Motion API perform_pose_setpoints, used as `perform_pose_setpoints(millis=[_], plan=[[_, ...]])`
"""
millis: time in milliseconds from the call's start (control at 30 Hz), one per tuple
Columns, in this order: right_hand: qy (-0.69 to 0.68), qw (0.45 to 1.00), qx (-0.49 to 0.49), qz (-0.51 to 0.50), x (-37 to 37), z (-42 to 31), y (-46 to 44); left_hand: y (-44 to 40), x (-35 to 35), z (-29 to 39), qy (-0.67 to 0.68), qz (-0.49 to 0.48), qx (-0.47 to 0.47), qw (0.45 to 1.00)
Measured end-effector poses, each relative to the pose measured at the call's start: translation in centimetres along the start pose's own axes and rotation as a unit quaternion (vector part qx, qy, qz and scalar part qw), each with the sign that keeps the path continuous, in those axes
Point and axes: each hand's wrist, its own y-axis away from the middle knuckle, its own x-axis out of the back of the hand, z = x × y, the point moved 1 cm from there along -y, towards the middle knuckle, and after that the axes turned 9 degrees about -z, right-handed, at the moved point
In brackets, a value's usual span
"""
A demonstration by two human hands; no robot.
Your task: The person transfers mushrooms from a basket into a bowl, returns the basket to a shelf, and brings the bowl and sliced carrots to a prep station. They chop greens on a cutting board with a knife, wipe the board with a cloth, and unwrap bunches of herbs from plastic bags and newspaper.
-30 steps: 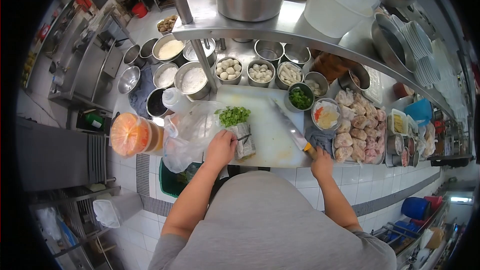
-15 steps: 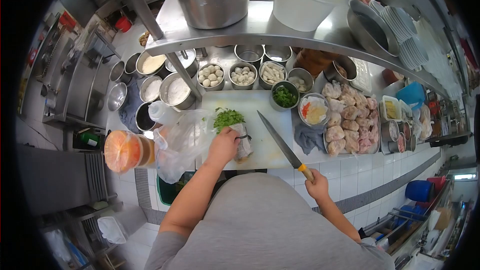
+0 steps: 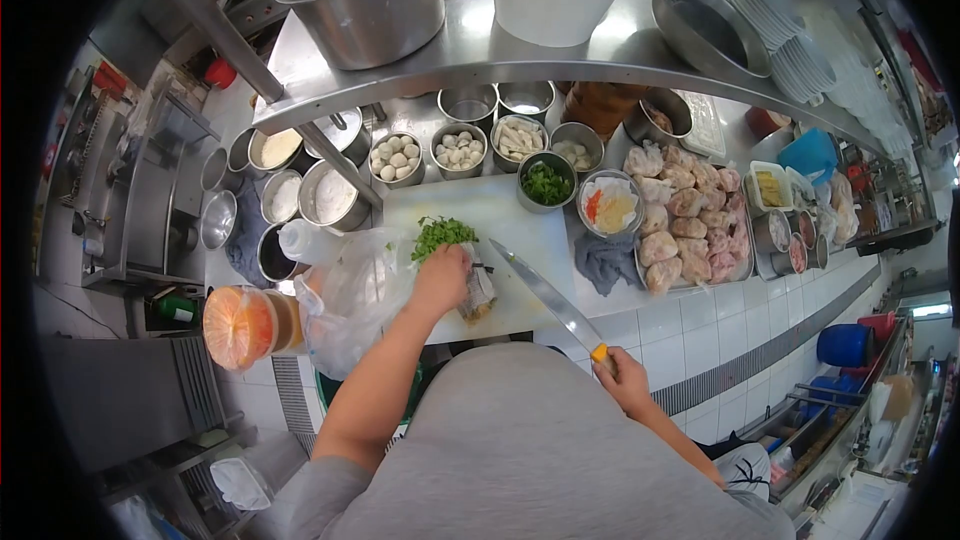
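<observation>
Green leafy herbs [image 3: 443, 234] lie bunched on a white cutting board [image 3: 535, 240]. Their lower end is in a greyish wrapper [image 3: 479, 294] with a dark band across it. My left hand [image 3: 442, 280] presses over the bunch where leaves meet wrapper, its fingers curled closed around it and partly hidden. My right hand [image 3: 623, 380] grips the yellow handle of a large knife [image 3: 548, 292]. The blade points up and left over the board's right part, its tip apart from the herbs.
A clear plastic bag [image 3: 355, 290] lies left of the board. Behind it are a bowl of chopped greens [image 3: 546, 183] and several metal pots. A tray of bagged meat [image 3: 690, 225] sits to the right. A steel shelf [image 3: 560, 72] overhangs the back.
The head view has shifted, moving the scene left. My left hand has slid slightly up the bunch towards the leaves. The knife and my right hand have come a little nearer to my body.
</observation>
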Motion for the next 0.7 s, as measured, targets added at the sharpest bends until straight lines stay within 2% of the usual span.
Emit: perform_pose_setpoints(millis=[133,200,433,533,633,700], plan=[[0.070,0.997,0.029,0.011,0.5,1.8,1.3,-0.7,0.0,-0.5,0.009,-0.018,0.007,1.000],[0.109,0.993,0.029,-0.022,0.9,1.6,1.8,-0.9,-0.1,-0.5,0.011,-0.006,0.006,1.000],[0.108,0.993,0.046,-0.010,-0.4,0.9,1.4,-0.9,-0.5,0.9,0.014,0.014,0.022,1.000],[0.095,0.995,0.010,-0.021,-1.1,1.0,1.0,-1.0,-0.7,1.1,0.015,0.018,0.020,1.000],[0.105,0.994,0.031,0.013,-2.6,0.7,0.6,-0.8,-1.3,1.4,0.029,0.043,0.025,0.998],[0.037,0.997,-0.067,-0.010,-3.4,-0.4,0.4,-0.2,-1.4,2.0,0.049,0.091,0.015,0.994]])
